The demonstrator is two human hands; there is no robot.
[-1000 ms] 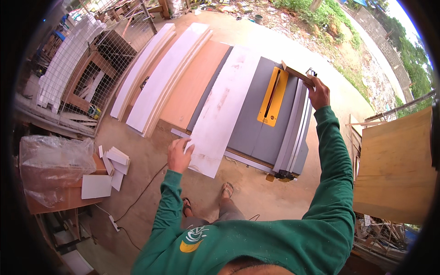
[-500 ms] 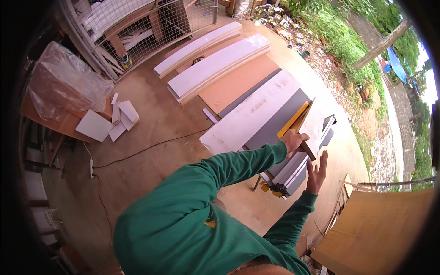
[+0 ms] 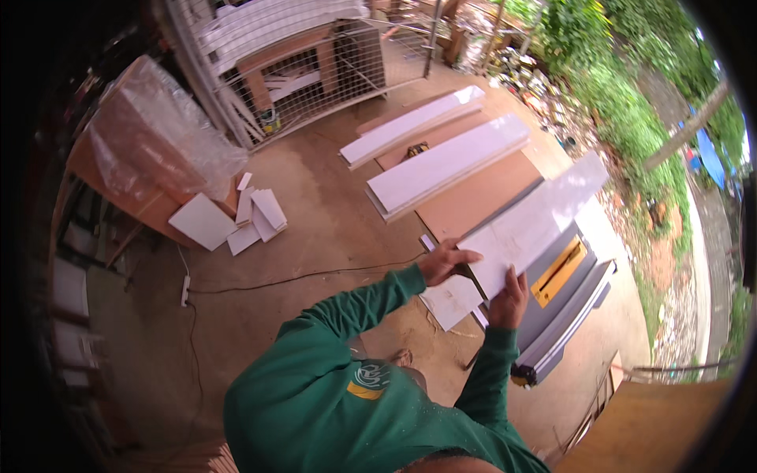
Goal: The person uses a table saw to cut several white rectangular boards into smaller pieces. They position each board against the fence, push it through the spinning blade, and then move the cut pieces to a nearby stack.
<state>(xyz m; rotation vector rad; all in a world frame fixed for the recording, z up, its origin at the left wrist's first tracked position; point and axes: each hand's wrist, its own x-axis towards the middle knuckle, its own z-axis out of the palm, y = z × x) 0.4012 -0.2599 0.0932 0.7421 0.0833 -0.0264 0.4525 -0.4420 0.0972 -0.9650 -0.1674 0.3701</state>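
Note:
A long white board is held flat between my two hands by its near end. My left hand grips the left corner, thumb on top. My right hand holds the right side of the same end, fingers up along the edge. Beneath and to the right is a grey table saw with a yellow throat plate. The held board covers the saw's left part. Below its near end, part of another white board shows; the rest is hidden.
White boards lie stacked beyond the saw on a brown sheet, with a small yellow-black tool. White offcuts lie by a plastic-wrapped cabinet. A black cord crosses the floor from a power strip.
The board, on edge in my left hand near the yellow plate, now lies flat and further left. My right hand, earlier off it with fingers spread, has taken hold. The view has shifted.

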